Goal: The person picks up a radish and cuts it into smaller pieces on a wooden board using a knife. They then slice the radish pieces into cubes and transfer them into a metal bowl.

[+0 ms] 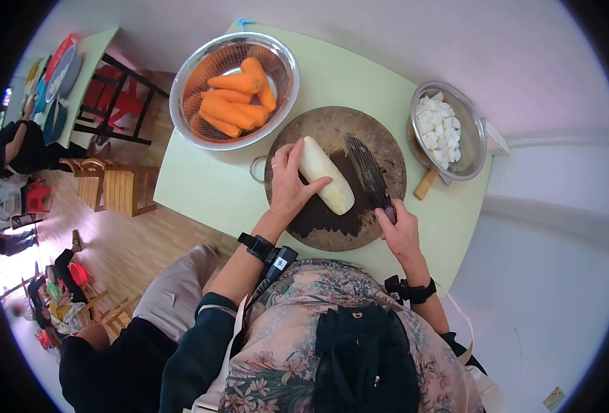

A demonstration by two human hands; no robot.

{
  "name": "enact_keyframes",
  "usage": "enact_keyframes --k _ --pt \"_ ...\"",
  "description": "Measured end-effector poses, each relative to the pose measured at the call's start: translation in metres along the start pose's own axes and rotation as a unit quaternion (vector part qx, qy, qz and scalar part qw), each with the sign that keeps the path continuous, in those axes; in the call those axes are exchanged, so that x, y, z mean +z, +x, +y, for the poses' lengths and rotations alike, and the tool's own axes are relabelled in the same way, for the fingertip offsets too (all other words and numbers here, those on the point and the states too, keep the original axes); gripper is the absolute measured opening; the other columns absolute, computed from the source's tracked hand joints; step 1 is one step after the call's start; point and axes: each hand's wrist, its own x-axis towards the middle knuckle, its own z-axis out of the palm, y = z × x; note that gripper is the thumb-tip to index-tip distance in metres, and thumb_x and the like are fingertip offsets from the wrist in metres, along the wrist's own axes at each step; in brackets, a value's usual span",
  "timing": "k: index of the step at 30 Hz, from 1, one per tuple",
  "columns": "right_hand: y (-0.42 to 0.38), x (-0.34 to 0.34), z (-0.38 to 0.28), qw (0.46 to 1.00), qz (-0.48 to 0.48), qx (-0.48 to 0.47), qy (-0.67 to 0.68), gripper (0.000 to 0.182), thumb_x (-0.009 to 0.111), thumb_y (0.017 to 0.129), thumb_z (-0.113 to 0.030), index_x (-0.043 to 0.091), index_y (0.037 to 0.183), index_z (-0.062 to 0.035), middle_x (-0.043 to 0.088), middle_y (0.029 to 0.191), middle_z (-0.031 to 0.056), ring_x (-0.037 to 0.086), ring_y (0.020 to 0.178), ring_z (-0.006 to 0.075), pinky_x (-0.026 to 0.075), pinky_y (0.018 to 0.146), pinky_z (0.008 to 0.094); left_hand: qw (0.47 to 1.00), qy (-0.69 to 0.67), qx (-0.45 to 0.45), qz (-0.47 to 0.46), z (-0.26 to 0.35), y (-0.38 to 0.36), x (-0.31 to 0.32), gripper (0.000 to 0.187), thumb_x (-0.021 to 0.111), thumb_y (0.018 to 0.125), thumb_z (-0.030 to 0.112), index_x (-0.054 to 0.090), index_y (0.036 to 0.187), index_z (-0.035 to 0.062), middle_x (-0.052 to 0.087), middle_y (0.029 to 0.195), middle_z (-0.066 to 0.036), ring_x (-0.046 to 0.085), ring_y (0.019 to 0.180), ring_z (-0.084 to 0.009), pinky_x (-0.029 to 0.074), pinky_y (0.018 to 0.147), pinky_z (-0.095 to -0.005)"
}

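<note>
A peeled white radish (326,176) lies lengthwise on a round wooden cutting board (387,153), part of which is dark and wet-looking. My left hand (292,180) rests on the radish's left side, fingers near its far end and thumb across its middle. In my right hand (399,230) is the handle of a dark-bladed kitchen knife (366,168). The blade points away from me over the board, to the right of the radish and apart from it. My right fingers are wrapped round the handle.
A metal colander (180,103) of peeled carrots (230,103) stands at the back left. To the right, a metal bowl (475,141) holds white chunks, with a wooden handle (425,184) beside it. A person (112,365) is close on my left; wooden chairs (127,189) stand behind.
</note>
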Motion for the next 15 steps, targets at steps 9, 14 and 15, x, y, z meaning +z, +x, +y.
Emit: enact_keyframes --k 9,14,15 --pt "0.001 -0.008 -0.013 0.996 0.013 0.068 0.057 0.026 0.063 0.090 -0.022 0.058 0.100 0.0018 0.056 0.061 0.0091 0.056 0.049 0.0169 0.044 0.050 0.0314 0.997 0.060 0.033 0.045 0.006 0.022 0.029 0.084 0.082 0.065 0.040 0.048 0.130 0.0016 0.047 0.123 -0.018 0.044 0.114 -0.0364 0.037 0.098 -0.0448" --pt "0.006 -0.013 -0.003 0.996 0.053 0.051 0.054 0.022 0.062 0.091 -0.019 0.057 0.097 0.0017 0.050 0.058 0.0008 0.048 0.045 0.0081 0.040 0.042 0.0255 0.996 0.074 0.037 0.042 0.012 0.043 0.056 0.071 0.078 0.072 0.036 0.050 0.127 0.0022 0.047 0.122 -0.018 0.044 0.114 -0.0376 0.038 0.096 -0.0457" --pt "0.007 -0.014 0.000 0.996 0.056 0.052 0.053 0.022 0.062 0.091 -0.019 0.057 0.097 0.0017 0.050 0.058 0.0008 0.048 0.045 0.0081 0.040 0.042 0.0255 0.997 0.057 0.034 0.046 0.009 0.046 0.060 0.066 0.076 0.074 0.032 0.050 0.127 0.0021 0.047 0.123 -0.019 0.044 0.114 -0.0374 0.038 0.096 -0.0454"
